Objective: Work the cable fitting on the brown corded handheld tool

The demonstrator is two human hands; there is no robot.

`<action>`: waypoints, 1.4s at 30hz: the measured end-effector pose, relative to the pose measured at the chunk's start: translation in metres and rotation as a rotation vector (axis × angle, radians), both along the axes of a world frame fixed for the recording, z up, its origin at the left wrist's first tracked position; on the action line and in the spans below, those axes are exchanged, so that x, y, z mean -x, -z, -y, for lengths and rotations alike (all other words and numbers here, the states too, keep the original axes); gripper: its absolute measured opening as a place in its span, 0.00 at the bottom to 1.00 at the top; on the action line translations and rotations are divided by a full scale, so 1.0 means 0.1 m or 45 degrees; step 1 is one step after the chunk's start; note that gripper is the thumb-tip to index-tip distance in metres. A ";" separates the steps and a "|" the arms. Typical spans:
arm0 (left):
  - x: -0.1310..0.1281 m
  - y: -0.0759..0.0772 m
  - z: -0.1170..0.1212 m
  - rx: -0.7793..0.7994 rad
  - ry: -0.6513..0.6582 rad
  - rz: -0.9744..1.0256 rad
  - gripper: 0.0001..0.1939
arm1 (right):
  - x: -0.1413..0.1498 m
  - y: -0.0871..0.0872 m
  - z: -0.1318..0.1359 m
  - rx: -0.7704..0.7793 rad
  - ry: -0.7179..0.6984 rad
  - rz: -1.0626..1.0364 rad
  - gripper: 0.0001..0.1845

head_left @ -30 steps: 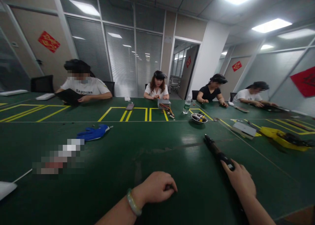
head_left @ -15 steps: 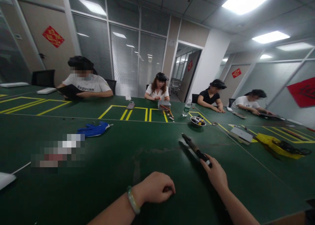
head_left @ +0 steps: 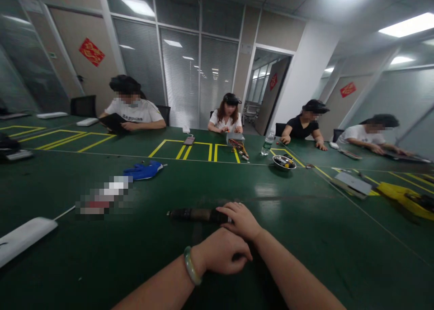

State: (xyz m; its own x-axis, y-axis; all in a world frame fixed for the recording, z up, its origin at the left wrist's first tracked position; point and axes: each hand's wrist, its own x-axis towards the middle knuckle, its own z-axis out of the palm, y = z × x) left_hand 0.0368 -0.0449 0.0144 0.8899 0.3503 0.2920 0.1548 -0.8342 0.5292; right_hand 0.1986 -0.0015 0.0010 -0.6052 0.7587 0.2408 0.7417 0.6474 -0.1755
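Note:
A dark electric screwdriver (head_left: pixel 196 214) lies across the green table top in front of me, its thin tip toward the left. My right hand (head_left: pixel 242 221) has its fingers over the screwdriver's right end, and they hide that end. Just below and to the left, my left hand (head_left: pixel 225 252) is curled into a loose fist with a hollow by the thumb; nothing shows in it. It sits close against my right wrist, and I cannot tell whether they touch. A jade-like bangle (head_left: pixel 192 265) circles my left wrist.
A blue glove (head_left: pixel 144 170) and a white power strip (head_left: pixel 29 237) are on the left. Ahead stand a metal bowl (head_left: pixel 284 163) of small items and a water bottle (head_left: pixel 267 145). A yellow bag (head_left: pixel 398 197) lies right. Several people sit across the table.
The screwdriver has swung from pointing away to lying crosswise, tip left. My right hand has moved left with it, beside my left hand. The view has turned slightly left.

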 end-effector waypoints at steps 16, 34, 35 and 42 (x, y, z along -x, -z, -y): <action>0.17 0.08 -0.37 -0.203 -0.819 -0.084 0.26 | -0.51 -0.15 0.67 0.304 0.812 -0.006 0.18; 0.15 0.07 -0.34 -0.307 -0.801 -0.226 0.26 | -0.36 -0.05 0.87 1.023 0.604 -0.530 0.14; 0.15 0.08 -0.35 -0.312 -0.807 -0.218 0.25 | -0.34 -0.03 0.84 1.072 0.543 -0.678 0.15; 0.13 0.13 -0.36 -0.331 -0.803 -0.155 0.24 | -0.38 0.10 0.61 0.911 0.486 -0.984 0.16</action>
State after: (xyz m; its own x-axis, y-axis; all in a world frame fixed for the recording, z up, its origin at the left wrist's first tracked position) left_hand 0.0234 -0.0088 0.0012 0.5708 0.7439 0.3476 0.6975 -0.6626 0.2728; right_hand 0.2371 -0.0623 -0.0086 -0.1797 0.9770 -0.1145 0.4009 -0.0335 -0.9155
